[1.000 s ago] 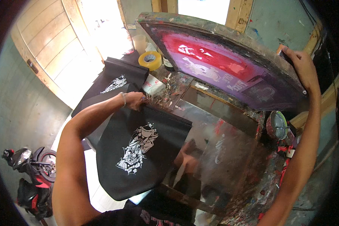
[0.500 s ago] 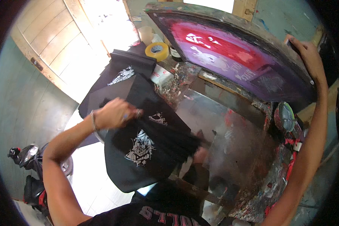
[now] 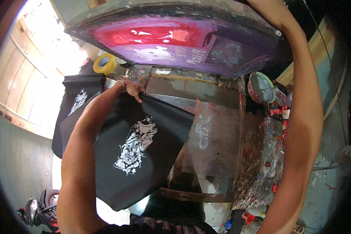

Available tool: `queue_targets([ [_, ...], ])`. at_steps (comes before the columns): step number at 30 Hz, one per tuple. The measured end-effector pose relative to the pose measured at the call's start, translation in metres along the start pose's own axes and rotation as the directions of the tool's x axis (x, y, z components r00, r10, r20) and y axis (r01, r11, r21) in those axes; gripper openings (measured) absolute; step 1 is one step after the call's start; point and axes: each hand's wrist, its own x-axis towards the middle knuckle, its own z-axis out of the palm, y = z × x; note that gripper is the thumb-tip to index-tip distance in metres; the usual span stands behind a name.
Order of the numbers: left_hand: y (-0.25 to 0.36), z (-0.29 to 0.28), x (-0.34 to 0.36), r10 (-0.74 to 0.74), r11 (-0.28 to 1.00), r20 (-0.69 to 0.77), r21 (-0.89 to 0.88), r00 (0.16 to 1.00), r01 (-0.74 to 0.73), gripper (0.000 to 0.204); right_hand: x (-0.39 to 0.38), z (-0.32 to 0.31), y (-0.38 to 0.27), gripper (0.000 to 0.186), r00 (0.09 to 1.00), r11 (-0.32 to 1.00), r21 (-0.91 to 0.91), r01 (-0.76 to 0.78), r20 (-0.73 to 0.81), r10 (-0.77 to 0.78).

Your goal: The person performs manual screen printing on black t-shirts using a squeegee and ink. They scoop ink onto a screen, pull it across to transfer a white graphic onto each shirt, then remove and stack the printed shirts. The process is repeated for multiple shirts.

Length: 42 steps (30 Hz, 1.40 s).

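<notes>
My left hand grips the top edge of a black fabric piece bearing a white printed figure. Beside it at the left is another printed black piece. My right hand reaches to the top right of the raised screen frame, holding it, its fingertips at or beyond the picture's top edge. The screen's mesh has red and purple ink and pale designs. Under it, right of the fabric, lies a worn printing board with a translucent sheet.
A yellow tape roll sits behind the fabric. An ink tub with a tool stands at the right of the paint-crusted bench. A wooden door opens at the left; a motorbike stands lower left.
My left hand has swept down, then back up with the fabric. The screen and my right hand now appear higher and further left, as the view has shifted.
</notes>
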Motion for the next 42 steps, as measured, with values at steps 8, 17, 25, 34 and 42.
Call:
queue_targets([
  [8, 0.013, -0.05, 0.014, -0.213, 0.973, -0.055, -0.099, 0.976, 0.207, 0.058, 0.009, 0.002, 0.014, 0.072, 1.0, 0.999, -0.029, 0.014, -0.008, -0.014],
  [17, -0.014, -0.034, 0.049, -0.215, 0.976, -0.228, -0.009, 0.95, 0.219, 0.059, 0.035, 0.017, 0.015, 0.068, 0.999, 0.997, 0.058, 0.054, -0.008, -0.053],
  [25, 0.102, 0.04, -0.058, 0.139, 0.985, -0.894, 0.168, 0.426, 0.031, 0.055, 0.069, 0.041, 0.068, 0.069, 0.979, 0.987, 0.146, 0.06, 0.183, -0.086],
  [34, 0.097, 0.355, -0.236, -0.667, 0.696, -0.744, -0.637, -0.027, 0.331, 0.034, 0.062, 0.039, 0.057, 0.062, 0.985, 0.985, 0.164, 0.058, 0.152, -0.083],
  [42, 0.116, 0.392, -0.271, -0.606, 0.585, -0.677, -0.735, -0.417, 0.343, 0.041, 0.036, 0.023, 0.038, 0.058, 0.99, 0.999, 0.041, -0.031, 0.137, 0.026],
])
